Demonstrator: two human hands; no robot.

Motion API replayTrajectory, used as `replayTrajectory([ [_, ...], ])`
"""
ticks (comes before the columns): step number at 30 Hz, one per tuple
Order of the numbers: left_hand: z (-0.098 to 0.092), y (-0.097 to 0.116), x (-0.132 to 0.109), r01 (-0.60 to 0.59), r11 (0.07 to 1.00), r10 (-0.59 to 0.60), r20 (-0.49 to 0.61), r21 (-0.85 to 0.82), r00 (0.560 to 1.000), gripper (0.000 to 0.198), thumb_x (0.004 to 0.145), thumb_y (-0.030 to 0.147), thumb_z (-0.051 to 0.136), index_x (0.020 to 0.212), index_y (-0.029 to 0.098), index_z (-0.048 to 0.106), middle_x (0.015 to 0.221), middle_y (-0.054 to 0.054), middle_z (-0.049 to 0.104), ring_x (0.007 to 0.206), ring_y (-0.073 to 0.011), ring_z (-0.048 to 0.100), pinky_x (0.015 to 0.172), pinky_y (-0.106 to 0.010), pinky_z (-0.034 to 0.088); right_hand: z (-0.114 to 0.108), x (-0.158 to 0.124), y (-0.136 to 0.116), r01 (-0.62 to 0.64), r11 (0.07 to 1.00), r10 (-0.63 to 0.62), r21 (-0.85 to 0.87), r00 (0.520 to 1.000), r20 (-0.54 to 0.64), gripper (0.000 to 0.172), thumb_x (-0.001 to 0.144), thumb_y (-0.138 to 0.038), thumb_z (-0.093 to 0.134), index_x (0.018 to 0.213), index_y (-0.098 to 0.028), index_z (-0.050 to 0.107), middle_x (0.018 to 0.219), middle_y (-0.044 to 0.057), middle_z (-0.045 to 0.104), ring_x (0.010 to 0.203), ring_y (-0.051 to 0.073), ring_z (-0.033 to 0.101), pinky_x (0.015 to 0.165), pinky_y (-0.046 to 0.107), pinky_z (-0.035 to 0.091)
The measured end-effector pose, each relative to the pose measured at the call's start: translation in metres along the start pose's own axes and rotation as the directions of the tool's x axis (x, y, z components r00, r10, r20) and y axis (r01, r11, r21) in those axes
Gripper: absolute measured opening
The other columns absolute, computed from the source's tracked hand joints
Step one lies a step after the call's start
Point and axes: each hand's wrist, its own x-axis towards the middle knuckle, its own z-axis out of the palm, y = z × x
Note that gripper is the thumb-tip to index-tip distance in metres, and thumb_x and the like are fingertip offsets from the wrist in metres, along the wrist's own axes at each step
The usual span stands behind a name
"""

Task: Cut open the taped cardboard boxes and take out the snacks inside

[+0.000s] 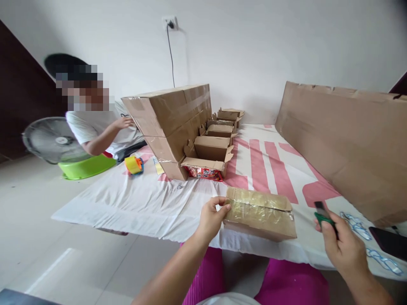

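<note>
A small cardboard box [259, 224], taped over its top with shiny clear tape [248, 203], lies near the table's front edge. A slit shows along the top toward its right end. My left hand [214, 218] pinches the box's upper left edge with thumb and fingers; whether a bit of tape is between them I cannot tell. Off to the right, apart from the box, my right hand [341, 241] is closed around a green box cutter [324, 217] whose dark end points up and away.
Several open cardboard boxes [211, 148] stand in a row beside tall stacked cartons [178, 114]. A red packet [205, 173] lies at the nearest one. A tape dispenser [134, 164] sits left; a large cardboard sheet [343, 140] and phone [389, 241] right. Another person [104, 131] sits behind the cartons.
</note>
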Motion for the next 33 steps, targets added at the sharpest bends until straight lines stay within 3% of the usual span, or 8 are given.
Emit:
replayTrajectory([
  [3, -0.001, 0.002, 0.000, -0.027, 0.999, 0.027, -0.003, 0.039, 1.000, 0.018, 0.069, 0.024, 0.065, 0.084, 0.020, 0.075, 0.081, -0.003, 0.071, 0.074, -0.0184, 0.057, 0.072, -0.030, 0.043, -0.002, 0.020, -0.035, 0.248, 0.965, -0.259, 0.084, 0.952, 0.166, 0.032, 0.096, -0.039, 0.043, 0.118, -0.023, 0.060, 0.103, 0.010, 0.075, 0.090, 0.025, 0.072, 0.083, 0.035, 0.054],
  [6, -0.004, 0.006, 0.001, -0.038, 0.997, 0.036, 0.028, 0.072, 0.999, 0.016, 0.067, 0.020, 0.066, 0.080, 0.021, 0.076, 0.074, -0.002, 0.070, 0.069, -0.0174, 0.056, 0.069, -0.029, 0.042, 0.003, 0.036, -0.065, 0.346, 0.933, -0.359, 0.095, 0.899, 0.252, 0.032, 0.098, -0.034, 0.038, 0.121, -0.024, 0.059, 0.111, 0.009, 0.074, 0.098, 0.024, 0.071, 0.085, 0.036, 0.053],
  [9, -0.005, 0.009, 0.002, -0.037, 0.995, 0.033, 0.045, 0.096, 0.998, 0.017, 0.067, 0.017, 0.066, 0.079, 0.021, 0.077, 0.068, 0.000, 0.068, 0.062, -0.0153, 0.053, 0.065, -0.028, 0.041, 0.006, 0.047, -0.089, 0.289, 0.957, -0.272, 0.022, 0.872, 0.406, 0.034, 0.098, -0.038, 0.036, 0.124, -0.025, 0.054, 0.104, 0.007, 0.075, 0.085, 0.024, 0.073, 0.072, 0.034, 0.055],
  [12, -0.002, 0.008, 0.005, -0.046, 0.993, 0.042, 0.040, 0.109, 0.998, 0.018, 0.069, 0.017, 0.065, 0.081, 0.020, 0.077, 0.069, 0.000, 0.068, 0.061, -0.0149, 0.052, 0.063, -0.027, 0.040, 0.008, 0.056, -0.109, 0.306, 0.950, -0.228, -0.055, 0.805, 0.548, 0.034, 0.092, -0.044, 0.048, 0.119, -0.024, 0.053, 0.096, 0.006, 0.075, 0.075, 0.026, 0.073, 0.062, 0.034, 0.053],
  [18, 0.002, 0.003, 0.008, -0.058, 0.992, 0.054, 0.039, 0.113, 0.998, 0.021, 0.070, 0.016, 0.064, 0.086, 0.020, 0.077, 0.066, 0.000, 0.066, 0.060, -0.0147, 0.051, 0.061, -0.027, 0.038, 0.016, 0.076, -0.137, 0.478, 0.875, -0.408, 0.080, 0.638, 0.653, 0.020, 0.095, -0.029, 0.047, 0.110, -0.024, 0.059, 0.108, 0.006, 0.071, 0.094, 0.024, 0.068, 0.078, 0.036, 0.051],
  [21, 0.002, 0.004, 0.006, -0.067, 0.991, 0.064, 0.031, 0.115, 0.998, 0.021, 0.070, 0.016, 0.063, 0.085, 0.020, 0.077, 0.067, 0.000, 0.067, 0.060, -0.0150, 0.051, 0.061, -0.027, 0.037, 0.025, 0.083, -0.144, 0.492, 0.868, -0.398, 0.063, 0.614, 0.682, 0.023, 0.097, -0.025, 0.041, 0.106, -0.025, 0.063, 0.104, 0.005, 0.072, 0.090, 0.023, 0.067, 0.073, 0.034, 0.050],
  [26, 0.003, 0.003, 0.003, -0.071, 0.992, 0.070, 0.017, 0.108, 0.997, 0.023, 0.070, 0.016, 0.062, 0.087, 0.020, 0.077, 0.072, -0.001, 0.068, 0.064, -0.0161, 0.052, 0.063, -0.027, 0.038, 0.036, 0.093, -0.158, 0.446, 0.895, -0.267, -0.027, 0.583, 0.767, 0.028, 0.099, -0.027, 0.037, 0.102, -0.023, 0.065, 0.099, 0.005, 0.073, 0.085, 0.022, 0.069, 0.067, 0.029, 0.045],
  [33, 0.002, 0.001, 0.004, -0.088, 0.993, 0.084, 0.048, 0.083, 0.995, 0.050, 0.072, 0.016, 0.060, 0.121, 0.020, 0.067, 0.073, 0.002, 0.064, 0.065, -0.0155, 0.054, 0.065, -0.027, 0.039, 0.042, 0.103, -0.177, 0.512, 0.852, -0.217, -0.111, 0.538, 0.814, 0.028, 0.100, -0.032, 0.036, 0.100, -0.024, 0.063, 0.089, 0.005, 0.075, 0.078, 0.025, 0.071, 0.061, 0.030, 0.041],
])
